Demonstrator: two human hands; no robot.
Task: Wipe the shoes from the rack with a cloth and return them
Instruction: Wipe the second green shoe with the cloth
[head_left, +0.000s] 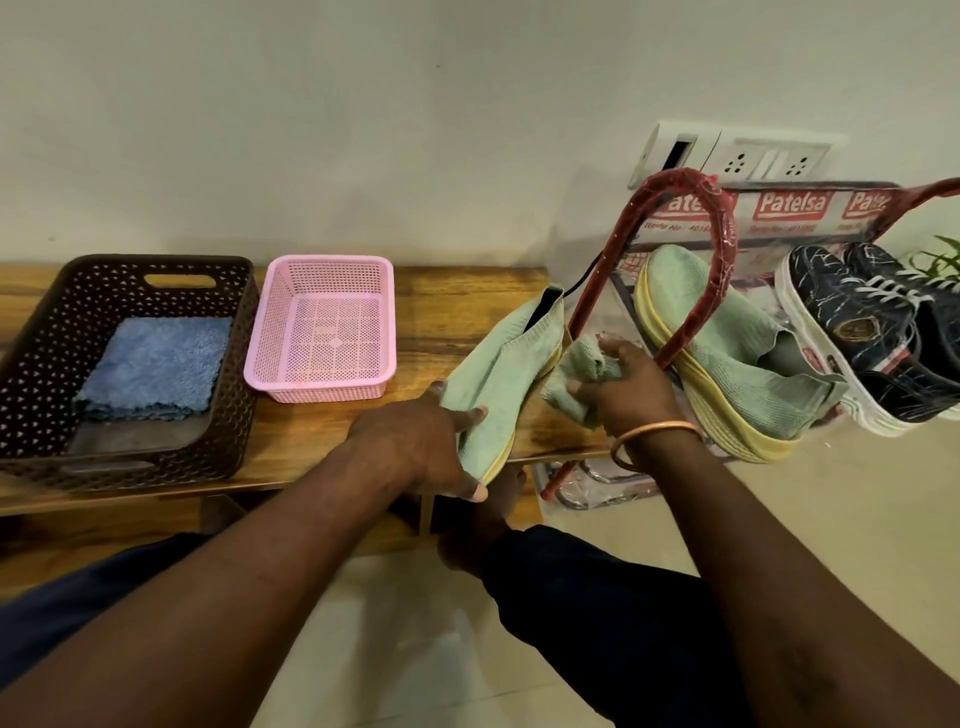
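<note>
My left hand (415, 447) clamps the toe of the green shoe (504, 374) above the bench (441, 312). My right hand (623, 389) grips the bunched cloth (576, 374) at its sole edge, with the rack (691, 270) at three o'clock.

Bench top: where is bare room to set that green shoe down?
Bare bench between the pink basket and the held shoe, and the strip before that basket. The rack is crowded with shoes.
</note>
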